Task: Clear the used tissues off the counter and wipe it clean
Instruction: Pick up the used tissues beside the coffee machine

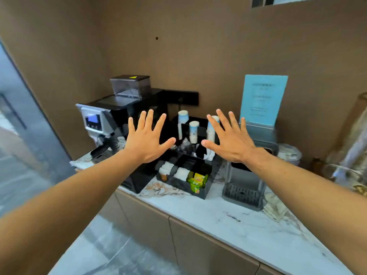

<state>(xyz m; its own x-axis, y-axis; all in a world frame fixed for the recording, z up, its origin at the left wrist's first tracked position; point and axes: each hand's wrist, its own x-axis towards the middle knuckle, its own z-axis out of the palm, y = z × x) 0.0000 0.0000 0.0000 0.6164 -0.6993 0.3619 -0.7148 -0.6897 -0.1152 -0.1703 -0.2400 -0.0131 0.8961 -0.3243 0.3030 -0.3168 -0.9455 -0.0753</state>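
Note:
Both arms stretch out over a white marble counter (248, 225). My left hand (146, 140) is held up with fingers spread wide and holds nothing. My right hand (228, 139) mirrors it, palm down, fingers apart, also holding nothing. A crumpled pale tissue (275, 207) lies on the counter to the right of a grey water dispenser (246, 181), well below and right of my right hand. Dark smudges (233, 217) mark the marble near the front edge.
A black coffee machine (111, 120) stands at the left. A black organiser tray (190, 175) holds sachets, yellow tea bags and stacked paper cups (193, 132). A blue sign (263, 98) leans on the wall. Glass jars (349, 155) crowd the right. Brown cabinet doors (198, 245) lie below.

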